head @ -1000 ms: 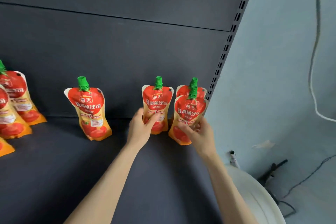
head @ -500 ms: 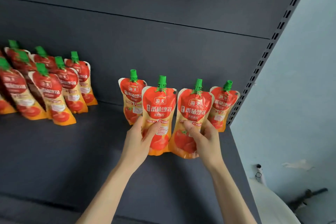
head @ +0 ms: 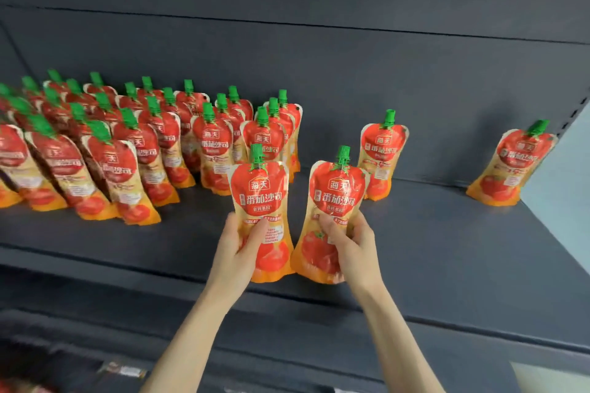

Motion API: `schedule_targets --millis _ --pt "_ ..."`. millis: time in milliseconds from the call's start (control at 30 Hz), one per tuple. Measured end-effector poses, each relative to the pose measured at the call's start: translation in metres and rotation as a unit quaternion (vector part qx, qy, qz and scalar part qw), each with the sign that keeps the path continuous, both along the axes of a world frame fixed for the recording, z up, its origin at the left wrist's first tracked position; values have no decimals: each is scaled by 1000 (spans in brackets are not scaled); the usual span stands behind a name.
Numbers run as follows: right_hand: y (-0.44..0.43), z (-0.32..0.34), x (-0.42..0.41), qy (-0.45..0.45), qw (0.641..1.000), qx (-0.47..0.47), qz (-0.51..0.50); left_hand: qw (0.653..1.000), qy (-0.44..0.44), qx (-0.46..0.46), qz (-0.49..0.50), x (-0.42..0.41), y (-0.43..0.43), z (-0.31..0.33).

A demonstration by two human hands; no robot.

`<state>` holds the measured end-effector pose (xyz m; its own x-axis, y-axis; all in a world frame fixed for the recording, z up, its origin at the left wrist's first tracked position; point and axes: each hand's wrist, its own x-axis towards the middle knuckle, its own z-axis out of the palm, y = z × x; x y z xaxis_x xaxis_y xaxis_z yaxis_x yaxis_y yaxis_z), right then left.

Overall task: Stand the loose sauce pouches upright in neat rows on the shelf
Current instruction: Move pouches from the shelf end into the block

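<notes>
My left hand (head: 238,249) grips a red and orange tomato sauce pouch (head: 261,198) with a green cap, held upright over the dark shelf (head: 447,258). My right hand (head: 351,242) grips a second pouch (head: 335,201) right beside it, tilted slightly right. Both pouches are near the shelf's front, in the middle of the view. Several pouches stand in rows (head: 143,143) on the left part of the shelf. One lone pouch (head: 381,153) stands behind my right hand, and another (head: 514,166) leans at the far right end.
The shelf's dark back panel (head: 351,73) rises behind the pouches. A perforated upright (head: 578,112) and a pale wall close the right end. A lower shelf edge (head: 287,344) runs below my arms, with a small label (head: 124,370) on it.
Both hands carried their pouches leftward and toward the shelf front, away from the right-end pouches. The view swung left, bringing the full rows into sight.
</notes>
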<state>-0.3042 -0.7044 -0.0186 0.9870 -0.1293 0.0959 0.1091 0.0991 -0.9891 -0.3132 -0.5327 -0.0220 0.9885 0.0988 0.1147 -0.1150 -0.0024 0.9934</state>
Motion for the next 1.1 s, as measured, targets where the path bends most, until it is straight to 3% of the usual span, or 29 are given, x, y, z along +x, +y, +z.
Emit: schedule_targets --millis 233,500,900,1100 --pt "63 4 14 18 1000 -11 -13 1000 10 17 -13 17 67 5" --pt "94 3 51 -48 998 -42 -13 996 -32 84 -2 62 108 5" --pt "123 -17 74 -45 988 -87 -117 989 -40 108 -91 108 138 -8" --pt "130 -30 67 -13 982 -141 -127 980 -59 189 6 102 134 -25"
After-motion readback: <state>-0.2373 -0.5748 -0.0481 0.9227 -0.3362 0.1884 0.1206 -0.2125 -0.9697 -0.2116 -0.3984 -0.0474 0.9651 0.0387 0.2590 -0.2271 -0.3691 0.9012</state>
